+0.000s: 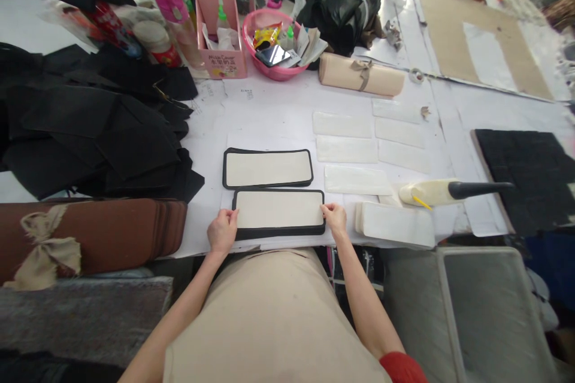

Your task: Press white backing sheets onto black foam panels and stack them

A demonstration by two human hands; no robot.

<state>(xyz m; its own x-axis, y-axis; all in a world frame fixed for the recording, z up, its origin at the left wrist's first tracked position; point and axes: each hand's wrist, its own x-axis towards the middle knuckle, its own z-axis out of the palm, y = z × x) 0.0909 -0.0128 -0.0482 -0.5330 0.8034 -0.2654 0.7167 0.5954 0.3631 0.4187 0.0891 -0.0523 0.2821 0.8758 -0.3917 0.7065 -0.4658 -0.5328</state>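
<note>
Right in front of me lies a stack of black rounded panels, with a cream rectangular panel (279, 209) on its top, leaving a black border showing. My left hand (223, 230) pinches the cream panel at its left end. At the opposite end, my right hand (334, 218) grips its edge between thumb and fingers. Just behind is a second black stack topped by another cream panel (268, 169), which neither hand touches. To the right of my right hand sits a stack of white rectangular pieces (395, 224).
A cream bottle with a black nozzle (426, 192) lies at the right, near several pale strips (347, 149). Black sheets (85, 119) pile up at left, behind a tied brown bundle (112, 230). A pink basin (281, 73) and pink box (222, 63) stand at the back.
</note>
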